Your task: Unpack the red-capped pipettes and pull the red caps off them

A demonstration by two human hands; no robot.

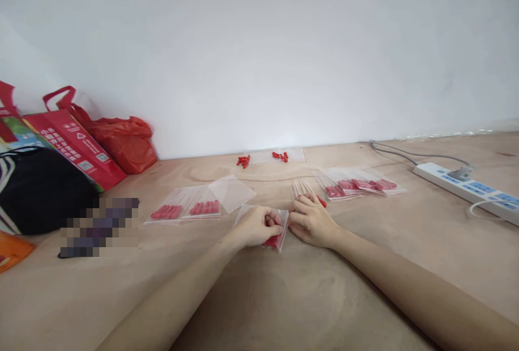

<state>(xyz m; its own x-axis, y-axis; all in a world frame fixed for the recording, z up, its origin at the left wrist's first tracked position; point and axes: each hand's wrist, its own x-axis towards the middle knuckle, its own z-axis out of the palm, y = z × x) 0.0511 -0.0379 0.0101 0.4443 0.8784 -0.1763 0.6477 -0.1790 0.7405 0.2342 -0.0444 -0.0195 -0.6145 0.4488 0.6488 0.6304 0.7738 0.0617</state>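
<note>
My left hand is closed, its thumb and fingers pinched on a clear zip bag with red pieces inside. Close by on the right, my right hand has its fingers bent, their tips near the bag's edge. Beneath and beyond that hand lie several thin pale shafts, and a red handle shows at its side. What the right fingers hold is hidden. Left of the hands are two filled zip bags, one with red handles, another with red handles, beside an empty-looking bag.
Overlapping filled bags lie to the right. Loose red pieces and more red pieces sit near the wall. A white power strip with cables stands far right. Red bags and a black bag stand left.
</note>
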